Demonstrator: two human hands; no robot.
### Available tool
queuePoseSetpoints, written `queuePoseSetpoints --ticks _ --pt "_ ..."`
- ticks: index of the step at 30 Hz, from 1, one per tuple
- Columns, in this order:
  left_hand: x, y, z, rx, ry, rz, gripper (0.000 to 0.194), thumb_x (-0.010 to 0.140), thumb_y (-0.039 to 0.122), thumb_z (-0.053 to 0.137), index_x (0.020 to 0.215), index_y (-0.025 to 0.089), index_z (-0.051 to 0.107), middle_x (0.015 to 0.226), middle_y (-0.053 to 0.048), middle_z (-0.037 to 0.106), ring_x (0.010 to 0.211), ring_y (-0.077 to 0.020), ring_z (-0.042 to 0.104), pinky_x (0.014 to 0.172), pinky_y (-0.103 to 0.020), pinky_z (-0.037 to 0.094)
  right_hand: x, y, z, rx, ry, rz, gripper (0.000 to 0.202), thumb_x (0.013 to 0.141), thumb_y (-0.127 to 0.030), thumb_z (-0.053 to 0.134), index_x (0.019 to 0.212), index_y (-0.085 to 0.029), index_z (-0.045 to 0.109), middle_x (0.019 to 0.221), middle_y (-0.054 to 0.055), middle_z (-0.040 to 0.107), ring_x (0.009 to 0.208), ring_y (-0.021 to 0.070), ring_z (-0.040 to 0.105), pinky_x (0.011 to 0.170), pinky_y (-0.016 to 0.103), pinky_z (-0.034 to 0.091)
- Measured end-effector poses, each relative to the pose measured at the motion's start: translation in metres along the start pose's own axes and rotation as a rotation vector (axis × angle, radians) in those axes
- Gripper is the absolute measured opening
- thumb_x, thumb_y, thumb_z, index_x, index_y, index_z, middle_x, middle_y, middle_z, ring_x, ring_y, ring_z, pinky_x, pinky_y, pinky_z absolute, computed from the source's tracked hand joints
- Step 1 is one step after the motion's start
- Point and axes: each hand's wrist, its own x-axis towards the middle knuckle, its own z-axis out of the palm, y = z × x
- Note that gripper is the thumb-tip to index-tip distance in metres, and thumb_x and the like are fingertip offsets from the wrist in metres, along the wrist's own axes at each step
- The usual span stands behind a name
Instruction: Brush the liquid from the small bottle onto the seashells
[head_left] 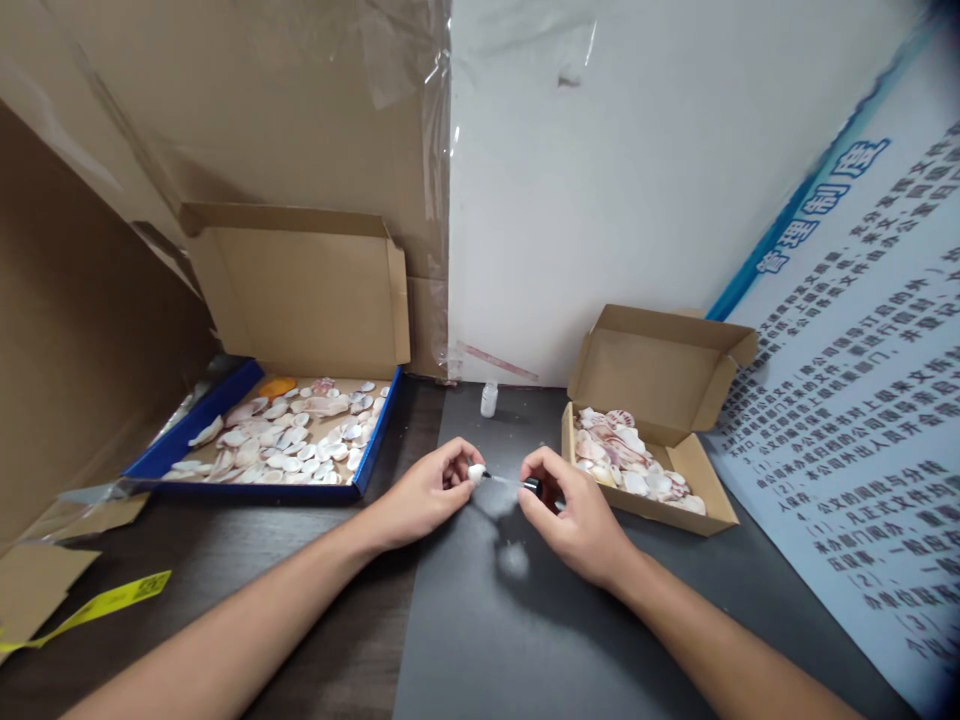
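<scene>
Left forearm [247,610] and right forearm [712,625] sit closest to my lens. Left hand [427,495] has a small white shell [475,472] pinched between thumb and fingers, above the grey mat [472,630]. Right hand [577,515] grips a black cap [532,487]; its thin stem [504,481] points at the shell. Dark tip looks to be touching it, but too small for me to confirm. Small bottle [489,400] stands upright beyond both hands. Blue-sided box [247,489] of shells at left, smaller brown box [720,508] of shells at right, lids up.
</scene>
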Motion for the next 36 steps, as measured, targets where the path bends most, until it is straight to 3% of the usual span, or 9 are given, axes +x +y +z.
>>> queuePoseSetpoints --ticks 20,25,30,36 --pt "0.0001 -0.0028 -0.0012 0.049 -0.001 0.015 0.023 0.092 0.037 0.057 0.1 0.016 0.057 0.075 0.003 0.047 0.069 -0.0105 0.041 0.064 -0.024 0.034 0.001 -0.001 -0.0011 -0.012 -0.031 -0.014 0.005 0.084 -0.02 0.055 0.084 -0.02 0.05 0.067 -0.005 0.047 0.058 0.01 0.044 0.056 0.022 0.036" --pt "-0.0005 -0.0018 -0.0017 0.047 -0.014 0.019 0.021 0.091 0.034 0.057 0.102 0.016 0.056 0.075 0.003 0.047 0.069 -0.0109 0.041 0.064 -0.024 0.035 0.0005 -0.0002 -0.0007 0.015 -0.044 -0.031 0.006 0.087 -0.023 0.056 0.091 -0.019 0.052 0.07 -0.004 0.05 0.06 0.0103 0.046 0.057 0.022 0.038" --pt "-0.0006 0.0009 -0.0014 0.05 -0.021 0.017 0.022 0.091 0.036 0.056 0.1 0.016 0.056 0.074 0.003 0.046 0.068 -0.0112 0.041 0.063 -0.024 0.035 0.0013 -0.0007 -0.0008 -0.027 -0.07 -0.015 0.004 0.084 -0.017 0.055 0.085 -0.019 0.051 0.067 -0.004 0.048 0.059 0.0104 0.045 0.056 0.022 0.037" --pt "-0.001 -0.0002 -0.0012 0.039 -0.019 0.026 0.021 0.089 0.034 0.057 0.101 0.017 0.056 0.075 0.002 0.048 0.068 -0.0115 0.042 0.063 -0.023 0.035 0.0006 -0.0006 0.0004 0.001 -0.046 -0.034 0.006 0.088 -0.023 0.055 0.092 -0.02 0.053 0.071 -0.003 0.051 0.061 0.0112 0.047 0.057 0.022 0.038"
